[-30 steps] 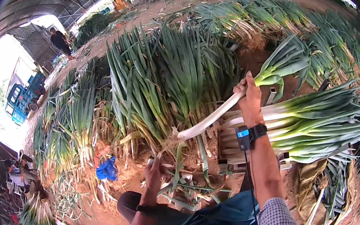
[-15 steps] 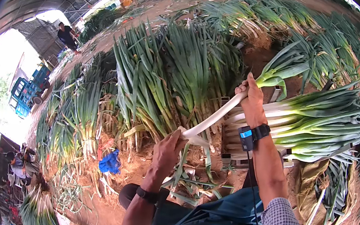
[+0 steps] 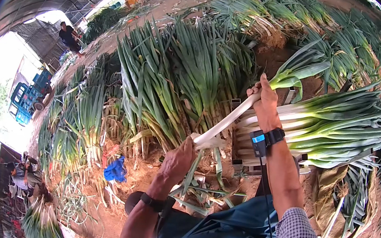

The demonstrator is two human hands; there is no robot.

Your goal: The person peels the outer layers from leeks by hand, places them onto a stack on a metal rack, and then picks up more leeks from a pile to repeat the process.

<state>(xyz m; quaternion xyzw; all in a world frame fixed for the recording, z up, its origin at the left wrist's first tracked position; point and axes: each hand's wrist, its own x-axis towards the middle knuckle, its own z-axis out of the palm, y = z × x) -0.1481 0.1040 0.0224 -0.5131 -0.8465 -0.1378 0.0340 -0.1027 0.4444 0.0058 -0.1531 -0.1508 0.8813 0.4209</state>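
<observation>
A single leek is stretched slantwise between my hands, its white shaft bare and its green leaves fanning out at the upper right. My right hand is wrapped round the shaft just below the leaves. Down at the root end, my left hand is closed on the leek, with a loose pale strip of outer skin hanging beside the fingers. To the right, a pile of trimmed leeks lies in a metal frame, white ends toward me and partly behind my right forearm.
Big upright bunches of untrimmed leeks stand ahead and to the left. More leek heaps lie behind. Peeled leaf scraps and a blue cloth or bag are on the ground. A blue truck and several people are farther off.
My left hand has shifted slightly down and left, and the loose skin by it hangs a little differently. Both hands keep their hold on the leek.
</observation>
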